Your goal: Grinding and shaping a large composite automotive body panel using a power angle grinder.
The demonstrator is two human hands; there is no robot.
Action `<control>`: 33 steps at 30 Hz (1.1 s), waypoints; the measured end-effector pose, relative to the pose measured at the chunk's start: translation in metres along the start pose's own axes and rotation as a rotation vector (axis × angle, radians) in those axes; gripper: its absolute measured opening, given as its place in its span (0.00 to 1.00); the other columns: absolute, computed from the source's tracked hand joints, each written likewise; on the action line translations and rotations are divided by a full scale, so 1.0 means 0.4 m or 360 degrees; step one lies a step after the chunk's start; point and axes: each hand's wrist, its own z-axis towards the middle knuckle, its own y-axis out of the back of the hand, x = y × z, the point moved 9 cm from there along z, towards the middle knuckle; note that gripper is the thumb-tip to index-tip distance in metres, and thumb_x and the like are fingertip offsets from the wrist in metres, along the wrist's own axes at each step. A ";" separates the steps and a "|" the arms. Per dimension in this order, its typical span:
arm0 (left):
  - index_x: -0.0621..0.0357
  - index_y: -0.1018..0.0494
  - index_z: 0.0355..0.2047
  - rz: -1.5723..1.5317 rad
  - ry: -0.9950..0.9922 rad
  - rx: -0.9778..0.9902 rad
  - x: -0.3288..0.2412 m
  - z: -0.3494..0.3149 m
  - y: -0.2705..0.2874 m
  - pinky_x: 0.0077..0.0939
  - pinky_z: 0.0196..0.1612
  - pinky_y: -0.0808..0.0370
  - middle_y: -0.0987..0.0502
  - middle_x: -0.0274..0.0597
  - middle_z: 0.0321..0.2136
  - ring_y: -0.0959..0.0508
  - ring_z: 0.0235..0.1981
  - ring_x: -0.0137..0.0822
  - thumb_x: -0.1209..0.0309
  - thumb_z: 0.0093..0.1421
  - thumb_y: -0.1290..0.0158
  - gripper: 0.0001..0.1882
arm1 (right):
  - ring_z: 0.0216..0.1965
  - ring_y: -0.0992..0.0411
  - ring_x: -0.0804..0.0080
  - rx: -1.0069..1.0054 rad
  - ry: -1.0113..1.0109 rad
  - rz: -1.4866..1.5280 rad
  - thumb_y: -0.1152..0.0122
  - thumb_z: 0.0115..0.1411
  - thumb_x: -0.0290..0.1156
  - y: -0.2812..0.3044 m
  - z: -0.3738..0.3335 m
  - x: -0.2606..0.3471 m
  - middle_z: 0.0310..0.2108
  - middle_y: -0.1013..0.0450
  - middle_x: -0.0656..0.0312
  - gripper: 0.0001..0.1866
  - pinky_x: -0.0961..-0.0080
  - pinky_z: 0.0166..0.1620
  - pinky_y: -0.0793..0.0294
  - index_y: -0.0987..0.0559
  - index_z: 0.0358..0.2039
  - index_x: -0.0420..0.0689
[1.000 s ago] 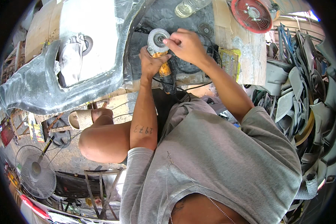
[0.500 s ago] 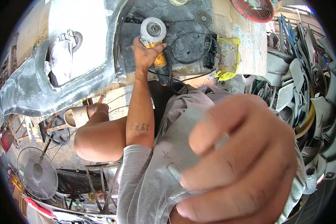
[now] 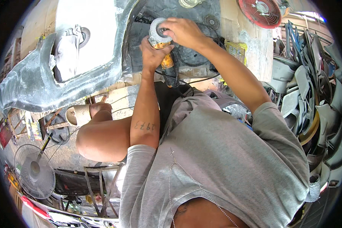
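Note:
An angle grinder (image 3: 167, 61) with a worn yellow-orange body and black rear end stands with its disc upward. My left hand (image 3: 152, 56) is closed round its front, just below the disc. The grey ridged flap disc (image 3: 155, 27) faces me on the grinder's head. My right hand (image 3: 185, 33) reaches over from the right, its fingers curled onto the middle of that disc. The fingertips hide part of the hub. A black cord (image 3: 197, 80) runs from the grinder's rear towards the right.
On the left lies a large grey moulded panel (image 3: 34, 81) with a cloth (image 3: 69, 53) on it. A worn disc (image 3: 211, 22) and a yellow-labelled tin (image 3: 235, 51) lie right of the grinder. A red round fan (image 3: 260, 11) stands beyond; several stacked panels (image 3: 288, 102) fill the right side.
My right hand has gone from close in front of the camera, blurred, to the grinder's disc. My left hand keeps its grip on the grinder. The view has shifted slightly.

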 end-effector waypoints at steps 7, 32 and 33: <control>0.73 0.36 0.53 0.0155 -0.0032 0.0000 0.048 0.007 -0.011 0.42 0.58 0.32 0.30 0.60 0.49 0.30 0.54 0.49 0.57 0.38 0.25 0.48 | 0.36 0.23 0.48 -0.0038 -0.0623 -0.0062 0.39 0.61 0.36 0.028 -0.005 -0.085 0.34 0.21 0.53 0.09 0.54 0.38 0.24 0.23 0.40 0.48; 0.72 0.36 0.52 -0.0035 -0.0034 -0.0043 0.093 0.020 -0.022 0.42 0.57 0.34 0.29 0.57 0.46 0.34 0.52 0.51 0.60 0.36 0.25 0.48 | 0.26 0.24 0.47 -0.0232 -0.0165 0.0258 0.45 0.66 0.35 0.027 -0.010 -0.006 0.21 0.24 0.51 0.15 0.53 0.30 0.26 0.32 0.50 0.46; 0.72 0.36 0.52 -0.0052 -0.0021 -0.0048 0.099 0.020 -0.017 0.42 0.57 0.34 0.29 0.57 0.46 0.34 0.52 0.50 0.61 0.36 0.25 0.47 | 0.25 0.24 0.47 0.0005 -0.0301 0.0201 0.47 0.66 0.33 0.000 -0.009 -0.011 0.19 0.26 0.51 0.13 0.53 0.29 0.27 0.32 0.50 0.46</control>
